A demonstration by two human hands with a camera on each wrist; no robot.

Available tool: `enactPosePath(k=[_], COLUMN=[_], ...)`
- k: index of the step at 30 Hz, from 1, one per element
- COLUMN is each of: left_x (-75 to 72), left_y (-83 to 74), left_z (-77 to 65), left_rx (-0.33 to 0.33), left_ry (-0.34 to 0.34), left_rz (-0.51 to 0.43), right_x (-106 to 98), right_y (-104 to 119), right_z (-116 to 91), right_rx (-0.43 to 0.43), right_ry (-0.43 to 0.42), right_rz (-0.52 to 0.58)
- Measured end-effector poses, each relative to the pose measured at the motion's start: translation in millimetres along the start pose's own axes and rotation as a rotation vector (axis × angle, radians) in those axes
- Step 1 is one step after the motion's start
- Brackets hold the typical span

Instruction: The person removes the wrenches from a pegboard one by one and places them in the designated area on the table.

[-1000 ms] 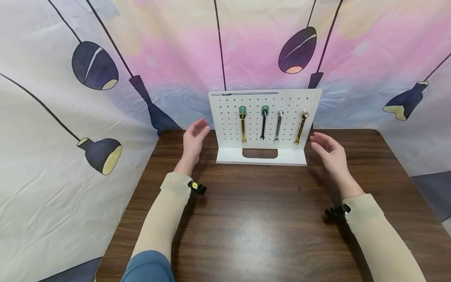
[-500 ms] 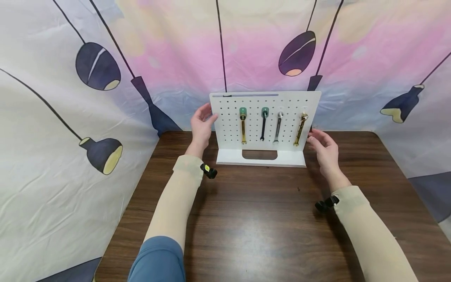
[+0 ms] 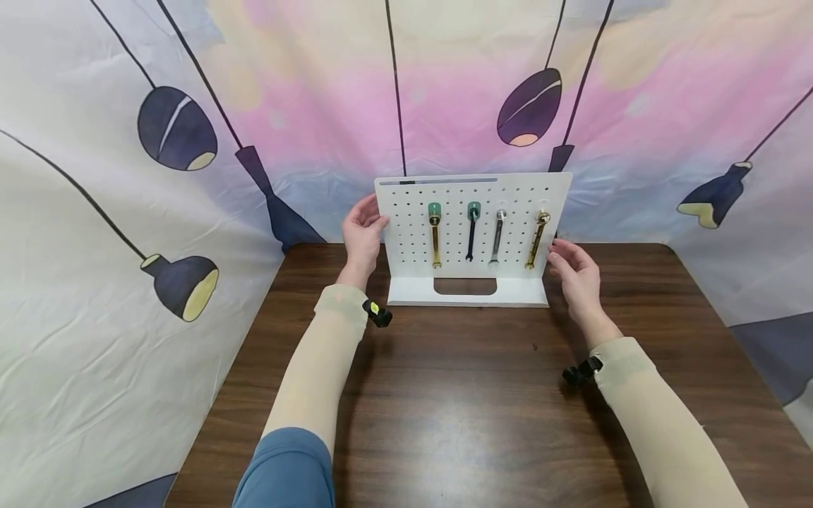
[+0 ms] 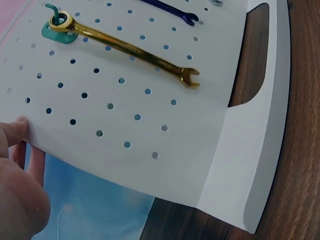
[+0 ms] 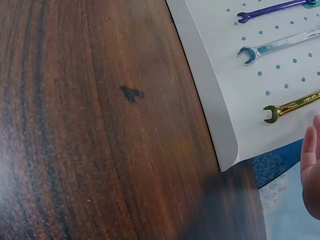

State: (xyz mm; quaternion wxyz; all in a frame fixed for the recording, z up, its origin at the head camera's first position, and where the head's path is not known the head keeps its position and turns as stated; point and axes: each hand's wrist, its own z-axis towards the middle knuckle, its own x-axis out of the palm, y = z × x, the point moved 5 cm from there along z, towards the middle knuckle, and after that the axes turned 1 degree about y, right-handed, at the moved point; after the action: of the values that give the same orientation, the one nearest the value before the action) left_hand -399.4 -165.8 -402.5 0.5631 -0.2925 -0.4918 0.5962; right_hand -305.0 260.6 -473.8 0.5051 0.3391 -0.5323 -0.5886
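Observation:
A white pegboard stand [image 3: 406, 264] stands upright at the back of the table. My left hand [image 3: 362, 240] holds its left edge; in the left wrist view the thumb [image 4: 19, 129] lies on the front face with fingers behind. At the opposite edge my right hand [image 3: 579, 279] grips the board between thumb and fingers, partly cut off in the right wrist view. Combination wrenches hang on the board's hooks: a gold one [image 3: 435, 243] at left, a dark purple one [image 3: 471, 236], a silver one [image 3: 497, 240] and another gold one [image 3: 536, 241] near the right edge.
The dark wood table [image 3: 457, 402] reaches toward me, with a small dark mark [image 5: 132, 94] in front of the stand. A painted cloth backdrop [image 3: 305, 85] hangs close behind the table. The stand's base has a long cut-out at its middle.
Both hands have moved inward from beside the pegboard stand and taken hold of its left and right edges. The wrenches hang as before; the head view has shifted slightly.

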Motion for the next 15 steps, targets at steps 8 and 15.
enactPosePath(k=[8,15], left_x=[-5.0,-3.2], left_y=[5.2,7.1], left_z=[1.8,4.9], left_rx=[0.019,0.011], left_ry=[-0.028,-0.046], left_rz=[-0.026,-0.030], right_x=[5,10], right_y=[-4,-4], right_z=[1,5], right_rx=[-0.011,-0.032], right_ry=[0.003,0.002], right_rz=[-0.040,-0.120])
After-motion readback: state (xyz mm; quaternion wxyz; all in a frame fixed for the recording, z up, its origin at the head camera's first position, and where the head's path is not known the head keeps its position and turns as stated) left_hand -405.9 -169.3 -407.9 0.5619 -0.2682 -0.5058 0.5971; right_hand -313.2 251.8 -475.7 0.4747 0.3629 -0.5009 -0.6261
